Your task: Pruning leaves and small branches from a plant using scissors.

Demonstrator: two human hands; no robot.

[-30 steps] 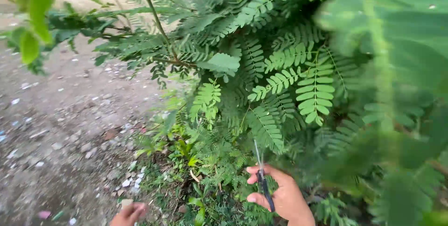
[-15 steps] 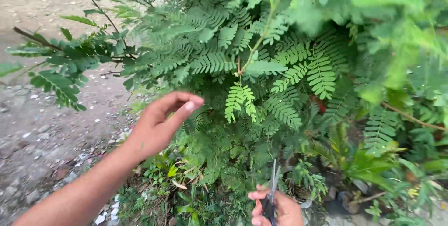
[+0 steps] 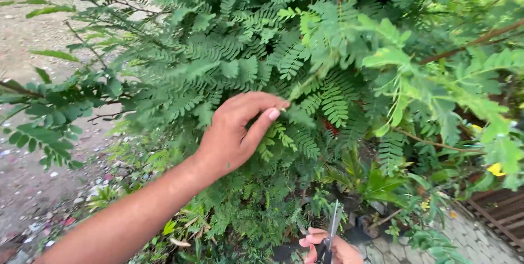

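Right now your left hand (image 3: pixel 234 133) pinches a feathery leaf stem (image 3: pixel 299 90) at the shrub's (image 3: pixel 229 67) front to steady it, while well below the shrub your right hand (image 3: pixel 333 247) grips scissors (image 3: pixel 331 234), blades upward.

shrub (image 3: pixel 240 62): green | scissors (image 3: pixel 329 242): dark handles, silver blades | flower (image 3: pixel 495 169): yellow

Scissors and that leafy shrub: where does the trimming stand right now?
Done: no cut stem or fallen cutting is visible. In hand: the left hand pinches a leafy sprig of the shrub; the right hand holds scissors low, apart from it. Left: bringing blades to the sprig.
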